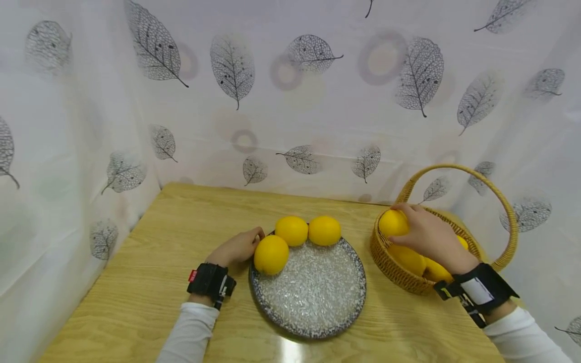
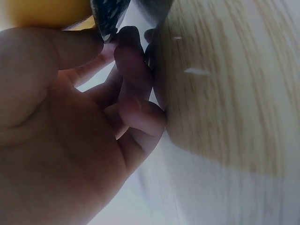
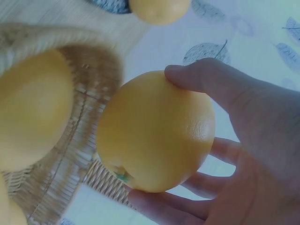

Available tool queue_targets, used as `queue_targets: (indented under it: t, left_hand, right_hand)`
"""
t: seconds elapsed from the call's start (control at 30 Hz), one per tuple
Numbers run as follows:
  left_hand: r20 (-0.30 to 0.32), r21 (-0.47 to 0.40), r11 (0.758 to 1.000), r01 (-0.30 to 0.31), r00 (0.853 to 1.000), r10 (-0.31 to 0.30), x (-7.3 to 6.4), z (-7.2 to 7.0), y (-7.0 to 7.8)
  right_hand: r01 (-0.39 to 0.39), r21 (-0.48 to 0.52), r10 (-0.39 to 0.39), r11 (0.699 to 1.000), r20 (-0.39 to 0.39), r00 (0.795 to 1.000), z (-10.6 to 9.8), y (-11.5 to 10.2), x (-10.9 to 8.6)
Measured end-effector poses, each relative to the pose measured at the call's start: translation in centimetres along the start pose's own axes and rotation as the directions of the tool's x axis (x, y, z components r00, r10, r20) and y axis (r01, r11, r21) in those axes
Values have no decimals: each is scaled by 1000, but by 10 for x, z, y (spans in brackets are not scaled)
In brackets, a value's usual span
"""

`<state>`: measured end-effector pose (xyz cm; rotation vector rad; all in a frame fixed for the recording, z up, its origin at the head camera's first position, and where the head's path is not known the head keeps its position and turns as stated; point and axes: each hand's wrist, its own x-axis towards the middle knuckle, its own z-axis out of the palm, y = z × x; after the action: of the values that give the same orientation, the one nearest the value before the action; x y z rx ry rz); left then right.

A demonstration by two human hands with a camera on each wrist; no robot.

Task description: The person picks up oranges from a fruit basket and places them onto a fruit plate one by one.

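My right hand (image 1: pixel 429 236) grips a yellow-orange orange (image 1: pixel 393 223) at the left rim of a wicker basket (image 1: pixel 399 275). In the right wrist view, the thumb and fingers wrap this orange (image 3: pixel 154 133), and its green stem mark shows. My left hand (image 1: pixel 237 248) pinches the left rim of a round speckled grey plate (image 1: pixel 317 287); in the left wrist view the thumb lies on top of the plate's dark edge (image 2: pixel 108 16), with fingers curled below it. Three oranges sit along the plate's back left: one near my left hand (image 1: pixel 271 255), two behind (image 1: pixel 291 231) (image 1: pixel 324 230).
More oranges (image 1: pixel 408 258) lie inside the basket, partly hidden by my right hand. Its tall arched handle (image 1: pixel 508 217) rises over the right side. The wooden table (image 1: pixel 172 262) ends at a leaf-patterned curtain (image 1: pixel 272 116) behind and to the sides.
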<state>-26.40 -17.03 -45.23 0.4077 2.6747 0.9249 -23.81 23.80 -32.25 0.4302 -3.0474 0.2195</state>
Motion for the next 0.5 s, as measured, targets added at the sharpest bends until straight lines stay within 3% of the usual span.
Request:
queue_targets:
  t: [0.5]
  left_hand:
    - [-2,19,1000,-20,1000,20,2,1,-2]
  right_hand:
    - [57,43,-55,997,-50,997,15,-41,4]
